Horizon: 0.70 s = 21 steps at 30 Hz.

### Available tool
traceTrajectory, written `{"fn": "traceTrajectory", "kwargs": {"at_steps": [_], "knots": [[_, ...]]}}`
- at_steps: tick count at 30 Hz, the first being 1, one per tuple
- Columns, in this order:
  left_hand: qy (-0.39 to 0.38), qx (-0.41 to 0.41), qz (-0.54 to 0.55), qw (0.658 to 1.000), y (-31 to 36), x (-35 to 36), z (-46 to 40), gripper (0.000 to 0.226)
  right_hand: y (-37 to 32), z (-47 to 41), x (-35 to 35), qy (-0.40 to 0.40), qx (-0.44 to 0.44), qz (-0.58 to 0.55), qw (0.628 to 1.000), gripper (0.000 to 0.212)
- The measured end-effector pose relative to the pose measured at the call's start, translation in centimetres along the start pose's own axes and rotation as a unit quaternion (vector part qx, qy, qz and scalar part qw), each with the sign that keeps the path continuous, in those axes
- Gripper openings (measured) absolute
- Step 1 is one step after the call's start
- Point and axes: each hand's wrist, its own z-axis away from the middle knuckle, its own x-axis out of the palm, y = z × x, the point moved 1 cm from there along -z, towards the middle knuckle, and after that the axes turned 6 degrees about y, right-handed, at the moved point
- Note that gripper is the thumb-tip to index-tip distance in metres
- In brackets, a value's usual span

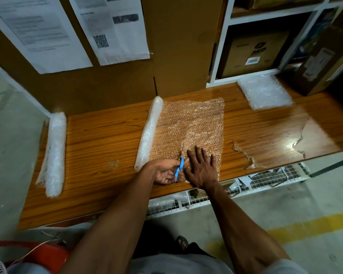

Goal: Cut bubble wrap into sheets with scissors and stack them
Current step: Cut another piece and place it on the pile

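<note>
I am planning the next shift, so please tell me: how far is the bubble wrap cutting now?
Done: a stack of cut clear sheets lies far right. In hand: the left hand grips blue-handled scissors cutting the unrolled bubble wrap, which the right hand presses flat. Left: finishing this cut, the partly unrolled roll, and a second roll.

Head-worn wide-angle view, looking steeply down (near) onto wooden table (99, 133)

Glossy wood-grain table (107, 135) carries clear bubbled plastic wrap (194, 123) (dimpled surface); scissors (179, 169) have smooth blue plastic handles.
</note>
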Motion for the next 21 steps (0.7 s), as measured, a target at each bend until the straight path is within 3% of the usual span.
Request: {"fn": "traceTrajectory", "kwargs": {"at_steps": [7,13,21], "knots": [[0.005,0.022,0.019,1.0,0.7,0.2,-0.9,0.049,-0.3,0.0,-0.9,0.042,0.009,-0.018,0.999,0.073],[0.019,0.029,0.041,0.999,0.3,0.0,-2.0,0.018,0.9,-1.2,-0.3,0.017,0.021,0.014,1.0,0.076],[0.017,0.016,0.06,0.998,-0.1,-0.5,-3.2,0.024,1.1,-1.2,-0.4,0.028,0.027,0.01,0.999,0.076]]}}
